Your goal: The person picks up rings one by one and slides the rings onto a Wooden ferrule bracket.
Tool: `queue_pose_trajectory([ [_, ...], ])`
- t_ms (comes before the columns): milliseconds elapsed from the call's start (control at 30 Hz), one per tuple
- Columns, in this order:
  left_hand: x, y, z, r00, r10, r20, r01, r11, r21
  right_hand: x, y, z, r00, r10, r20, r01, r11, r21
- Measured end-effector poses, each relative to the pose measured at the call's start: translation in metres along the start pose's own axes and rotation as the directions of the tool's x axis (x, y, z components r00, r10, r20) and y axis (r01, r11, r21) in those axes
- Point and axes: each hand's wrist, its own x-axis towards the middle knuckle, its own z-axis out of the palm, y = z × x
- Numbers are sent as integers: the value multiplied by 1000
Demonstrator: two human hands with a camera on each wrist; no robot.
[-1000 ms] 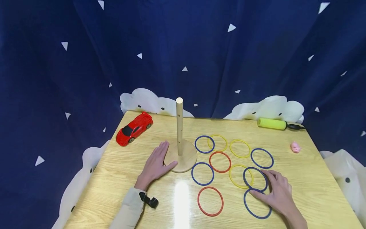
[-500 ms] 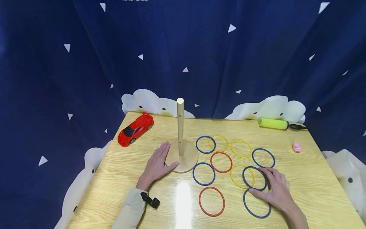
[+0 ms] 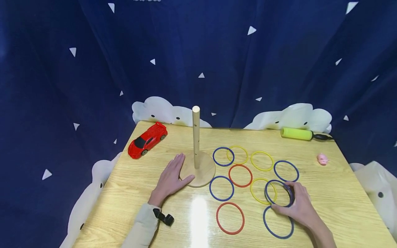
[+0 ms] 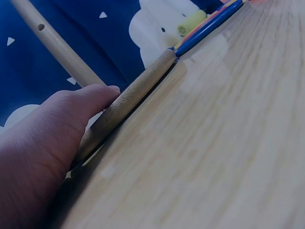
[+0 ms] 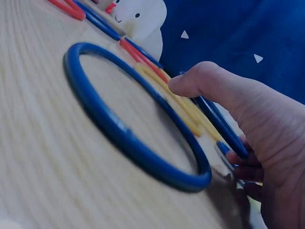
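Pinched by its right side between thumb and fingers of the right hand [image 3: 299, 205], one blue ring [image 3: 278, 181] seems tilted off the table [image 3: 328, 193], over part of a yellow ring [image 3: 251, 193], its middle left unblocked. Across from me, the left hand [image 3: 169, 179], fingers extended, rests against the round wooden base [image 3: 205, 175], presumably steadying its upright post [image 3: 196, 137]. Beyond, a red car [image 3: 147, 139] sits well apart.

On the table [image 3: 114, 203]: red toy car [image 3: 148, 140], far left; yellow-green cylinder [image 3: 296, 134], far right; pink figurine [image 3: 322, 159], nearer. Behind: navy curtain [image 3: 186, 38].
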Motion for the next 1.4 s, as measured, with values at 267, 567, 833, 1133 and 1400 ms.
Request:
queue_pose_trajectory([
  [267, 0, 1, -1, 1000, -8, 12, 8, 1000, 5, 9, -13, -2, 1000, -8, -5, 8, 997, 76],
  [567, -1, 1, -2, 1000, -10, 14, 10, 1000, 7, 30, -30, -7, 998, -56, -42, 58, 997, 52],
  [833, -1, 1, -2, 1000, -10, 25, 9, 1000, 20, 56, -53, -14, 996, -83, -18, 83, 996, 22],
  [1133, -2, 1, -3, 1000, 0, 29, -1, 999, 37, 87, -81, -17, 988, -149, -40, 151, 987, 61],
  [1400, -3, 2, -3, 999, -15, 38, 14, 999, 32, 122, -120, -29, 970, -228, -84, 236, 966, 103],
])
